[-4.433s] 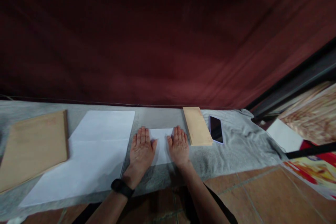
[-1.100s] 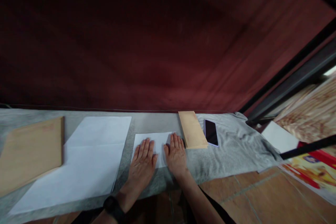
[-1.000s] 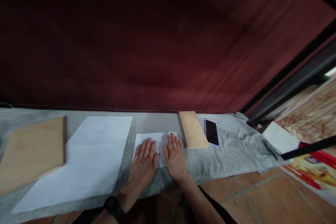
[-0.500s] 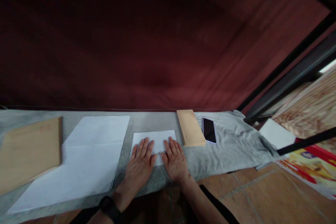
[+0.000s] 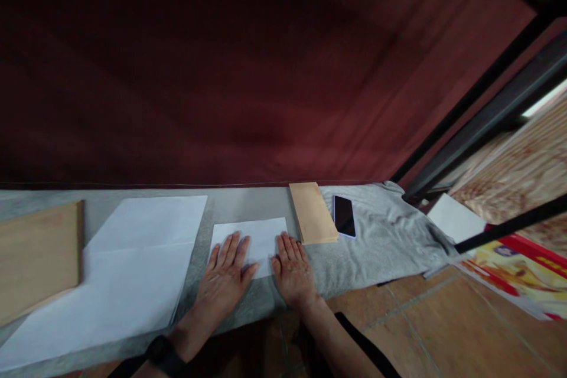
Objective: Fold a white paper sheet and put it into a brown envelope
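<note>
**Reader:** Where is the small white paper point(image 5: 262, 235)?

**Describer:** Flat on the cloth-covered bench point(image 5: 376, 254), partly beneath the left hand point(image 5: 224, 279) and the right hand point(image 5: 293, 271), and showing in the gap between them. The left hand covers its near left part; the right hand lies across its right side. Both touch it, so neither is clearly nearer, though the left appears to cover more.

**Reader:** How are the hands held?

**Describer:** Palms down and flat, set apart, fingers pointing forward, thumbs angled inward. Neither pinches anything.

**Reader:** Which way does the paper point?

**Describer:** Its long axis seems to run sideways, from left hand to right hand, across the line of the fingers. The far edge lies just beyond the fingertips; the near corners are hidden.

**Reader:** What surrounds the hands?

**Describer:** Left of the left hand, a large white sheet point(image 5: 142, 266), partly under a brown packet point(image 5: 39, 254). Just beyond the right hand, rightward, a narrow tan stack point(image 5: 313, 212), then a phone point(image 5: 344, 216).
</note>
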A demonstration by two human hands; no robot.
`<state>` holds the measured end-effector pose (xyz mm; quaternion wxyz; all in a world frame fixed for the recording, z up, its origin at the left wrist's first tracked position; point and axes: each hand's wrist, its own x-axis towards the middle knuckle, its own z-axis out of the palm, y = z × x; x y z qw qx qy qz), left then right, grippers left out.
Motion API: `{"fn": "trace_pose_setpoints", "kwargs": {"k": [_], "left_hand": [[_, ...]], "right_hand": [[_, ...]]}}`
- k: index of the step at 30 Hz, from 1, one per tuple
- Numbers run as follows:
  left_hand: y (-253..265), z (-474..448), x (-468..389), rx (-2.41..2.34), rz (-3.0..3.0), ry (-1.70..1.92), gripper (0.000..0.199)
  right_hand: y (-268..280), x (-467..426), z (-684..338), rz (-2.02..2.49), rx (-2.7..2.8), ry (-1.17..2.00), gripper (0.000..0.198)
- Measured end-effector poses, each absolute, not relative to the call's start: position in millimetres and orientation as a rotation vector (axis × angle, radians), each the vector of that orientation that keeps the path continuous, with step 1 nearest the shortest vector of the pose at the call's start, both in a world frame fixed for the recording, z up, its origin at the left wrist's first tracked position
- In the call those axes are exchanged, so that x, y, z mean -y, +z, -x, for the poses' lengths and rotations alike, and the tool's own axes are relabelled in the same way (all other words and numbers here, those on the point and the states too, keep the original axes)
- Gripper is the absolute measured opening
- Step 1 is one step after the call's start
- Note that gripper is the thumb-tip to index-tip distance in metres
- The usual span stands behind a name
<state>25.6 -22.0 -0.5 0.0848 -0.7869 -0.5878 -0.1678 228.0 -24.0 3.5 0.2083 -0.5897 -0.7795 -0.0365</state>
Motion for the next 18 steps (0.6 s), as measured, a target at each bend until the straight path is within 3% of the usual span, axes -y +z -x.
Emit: {"fn": "trace_pose_setpoints", "kwargs": {"k": [13, 18], "left_hand": [[4, -15, 24, 1.740, 2.429, -0.440, 0.060], [1, -20, 29, 1.691, 2.426, -0.515, 0.056]], "right_hand": [[19, 31, -238, 1.663, 2.215, 0.007, 0.049], [26, 44, -223, 1.426, 2.299, 0.063, 0.050]]}}
